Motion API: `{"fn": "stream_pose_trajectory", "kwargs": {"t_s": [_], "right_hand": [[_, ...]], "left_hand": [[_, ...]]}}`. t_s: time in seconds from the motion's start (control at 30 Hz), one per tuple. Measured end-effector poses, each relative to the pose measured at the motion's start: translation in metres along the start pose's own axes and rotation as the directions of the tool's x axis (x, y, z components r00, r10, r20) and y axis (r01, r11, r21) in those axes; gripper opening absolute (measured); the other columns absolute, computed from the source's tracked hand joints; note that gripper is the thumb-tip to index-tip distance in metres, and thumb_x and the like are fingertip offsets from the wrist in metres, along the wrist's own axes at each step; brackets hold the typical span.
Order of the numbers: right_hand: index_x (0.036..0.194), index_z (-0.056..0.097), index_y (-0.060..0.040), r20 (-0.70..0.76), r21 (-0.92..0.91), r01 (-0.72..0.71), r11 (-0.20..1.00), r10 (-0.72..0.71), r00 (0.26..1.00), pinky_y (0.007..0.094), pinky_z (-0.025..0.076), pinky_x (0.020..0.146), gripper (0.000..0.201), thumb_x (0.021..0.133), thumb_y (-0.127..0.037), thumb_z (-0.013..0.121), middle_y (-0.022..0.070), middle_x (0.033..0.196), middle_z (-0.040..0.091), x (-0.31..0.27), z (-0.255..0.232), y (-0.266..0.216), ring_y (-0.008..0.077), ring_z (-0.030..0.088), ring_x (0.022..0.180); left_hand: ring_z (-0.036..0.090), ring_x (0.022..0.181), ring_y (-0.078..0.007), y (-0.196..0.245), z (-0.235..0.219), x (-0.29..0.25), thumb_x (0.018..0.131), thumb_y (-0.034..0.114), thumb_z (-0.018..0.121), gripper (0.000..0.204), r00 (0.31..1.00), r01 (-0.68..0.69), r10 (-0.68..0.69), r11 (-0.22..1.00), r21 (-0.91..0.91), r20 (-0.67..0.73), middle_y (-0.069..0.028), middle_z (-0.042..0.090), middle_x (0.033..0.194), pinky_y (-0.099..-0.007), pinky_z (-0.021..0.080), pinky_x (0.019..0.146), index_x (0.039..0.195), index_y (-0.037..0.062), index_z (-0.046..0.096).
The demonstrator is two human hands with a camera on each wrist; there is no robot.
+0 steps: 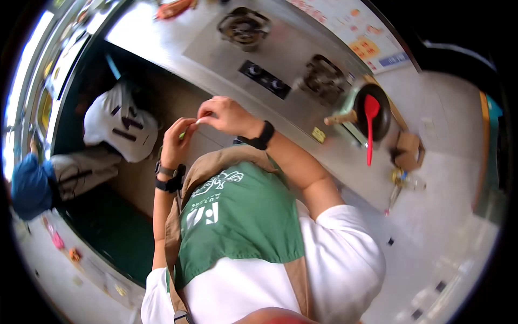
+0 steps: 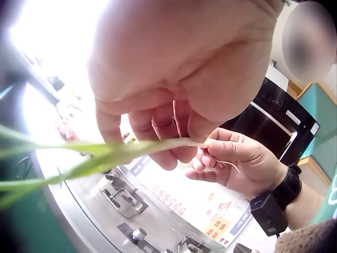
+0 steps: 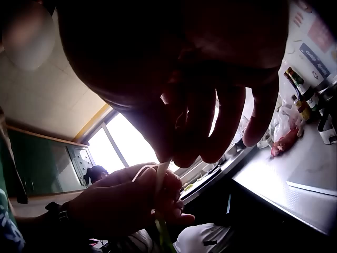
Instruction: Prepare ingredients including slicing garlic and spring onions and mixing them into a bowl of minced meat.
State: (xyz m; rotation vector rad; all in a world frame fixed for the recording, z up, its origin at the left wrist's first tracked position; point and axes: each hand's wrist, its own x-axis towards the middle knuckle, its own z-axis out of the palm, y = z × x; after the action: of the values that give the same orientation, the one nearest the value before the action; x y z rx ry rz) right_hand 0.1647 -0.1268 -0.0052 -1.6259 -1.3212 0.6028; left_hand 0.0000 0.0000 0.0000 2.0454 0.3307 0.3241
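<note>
left wrist view: a slender green stalk (image 2: 105,155) runs from the left edge of the frame to its centre, where its white end lies at both hands. the left hand (image 2: 179,68), filling the upper middle, holds it with thumb and fingers bent in; the right hand (image 2: 245,164), right of centre, pinches the white tip, a thin pale strand (image 2: 230,164) beside its fingers. in the head view, a red spatula (image 1: 371,107) rests across a dark pan (image 1: 384,116) at the right.
</note>
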Motion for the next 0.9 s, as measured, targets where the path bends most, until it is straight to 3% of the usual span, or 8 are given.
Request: {"fn": "stream_pose_trajectory", "kwargs": {"t_s": [0.07, 0.1, 0.23, 0.43, 0.5, 0.7, 0.83, 0.9], "right_hand": [[0.080, 0.064, -0.0077, -0.061, -0.028, -0.018, 0.999, 0.016, 0.998, 0.0383, 0.047, 0.077, 0.010, 0.080, -0.017, 0.067, 0.0065, 0.080, 0.066, 0.007, 0.024, -0.002, 0.0263, 0.061, 0.081], [0.080, 0.064, -0.0077, -0.111, -0.102, -0.030, 0.994, 0.019, 0.994, 0.0383, 0.047, 0.077, 0.010, 0.080, -0.017, 0.067, 0.0065, 0.080, 0.066, -0.021, -0.014, 0.014, 0.0263, 0.061, 0.081], [0.079, 0.064, -0.0098, -0.108, -0.158, -0.143, 0.977, 0.127, 0.986, 0.0404, 0.044, 0.084, 0.009, 0.080, -0.019, 0.064, 0.0051, 0.077, 0.065, -0.061, -0.011, 0.009, 0.0258, 0.060, 0.087], [0.077, 0.062, -0.0083, -0.326, -0.216, -0.281, 0.935, 0.203, 0.923, 0.0381, 0.046, 0.074, 0.011, 0.080, -0.018, 0.066, 0.0051, 0.075, 0.064, -0.117, -0.023, 0.010, 0.0254, 0.059, 0.078], [0.076, 0.062, -0.0080, -0.372, -0.212, -0.351, 0.912, 0.257, 0.892, 0.0380, 0.047, 0.072, 0.011, 0.080, -0.017, 0.066, 0.0049, 0.075, 0.064, -0.138, -0.023, 0.000, 0.0256, 0.059, 0.076], [0.074, 0.063, -0.0094, -0.506, -0.175, -0.542, 0.822, 0.398, 0.765, 0.0395, 0.047, 0.073, 0.009, 0.079, -0.017, 0.065, 0.0056, 0.075, 0.066, -0.207, 0.025, -0.020, 0.0266, 0.062, 0.079], [0.073, 0.061, -0.0083, -0.619, -0.139, -0.616, 0.775, 0.418, 0.665, 0.0386, 0.048, 0.071, 0.009, 0.078, -0.014, 0.067, 0.0069, 0.074, 0.066, -0.257, 0.038, -0.030, 0.0276, 0.061, 0.078], [0.074, 0.061, -0.0074, -0.654, -0.128, -0.646, 0.752, 0.426, 0.625, 0.0394, 0.048, 0.070, 0.009, 0.078, -0.013, 0.067, 0.0079, 0.075, 0.066, -0.273, 0.033, -0.032, 0.0284, 0.062, 0.077]], "left_hand": [[0.053, 0.068, -0.0188, -0.010, -0.020, -0.005, 0.091, 0.006, 0.061, 0.009, 0.995, 0.093, -0.094, 0.994, 0.050, 0.024, -0.0104, 0.056, 0.077, -0.0279, 0.043, 0.062, 0.096, -0.0018, 0.062], [0.052, 0.066, -0.0174, -0.003, 0.025, 0.014, 0.091, 0.007, 0.061, 0.010, 1.000, 0.027, -0.027, 1.000, 0.013, 0.013, -0.0096, 0.055, 0.075, -0.0274, 0.042, 0.061, 0.095, -0.0018, 0.063], [0.051, 0.064, -0.0170, -0.009, 0.039, 0.001, 0.090, 0.007, 0.062, 0.011, 0.989, 0.022, -0.025, 0.999, 0.024, 0.147, -0.0094, 0.055, 0.075, -0.0272, 0.042, 0.060, 0.097, -0.0016, 0.064], [0.055, 0.065, -0.0178, -0.012, 0.040, 0.001, 0.088, 0.007, 0.064, 0.013, 0.961, -0.041, 0.032, 0.999, 0.027, 0.274, -0.0091, 0.058, 0.075, -0.0276, 0.043, 0.061, 0.098, -0.0012, 0.065], [0.047, 0.066, -0.0123, -0.023, 0.044, -0.005, 0.091, 0.008, 0.061, 0.013, 0.936, -0.067, 0.042, 0.996, 0.058, 0.349, -0.0057, 0.052, 0.073, -0.0260, 0.039, 0.060, 0.100, -0.0014, 0.064], [0.046, 0.064, -0.0110, -0.033, 0.058, -0.020, 0.090, 0.010, 0.064, 0.016, 0.818, -0.095, 0.080, 0.995, -0.004, 0.570, -0.0054, 0.052, 0.070, -0.0264, 0.040, 0.059, 0.101, -0.0002, 0.066], [0.060, 0.069, -0.0199, -0.051, 0.069, -0.033, 0.087, 0.012, 0.066, 0.018, 0.753, -0.060, 0.034, 0.998, 0.017, 0.657, -0.0120, 0.063, 0.080, -0.0306, 0.048, 0.066, 0.101, 0.0000, 0.066], [0.062, 0.070, -0.0230, -0.067, 0.072, -0.032, 0.087, 0.013, 0.067, 0.019, 0.797, -0.149, 0.091, 0.988, 0.048, 0.598, -0.0132, 0.065, 0.082, -0.0319, 0.049, 0.067, 0.101, 0.0003, 0.066]]}}
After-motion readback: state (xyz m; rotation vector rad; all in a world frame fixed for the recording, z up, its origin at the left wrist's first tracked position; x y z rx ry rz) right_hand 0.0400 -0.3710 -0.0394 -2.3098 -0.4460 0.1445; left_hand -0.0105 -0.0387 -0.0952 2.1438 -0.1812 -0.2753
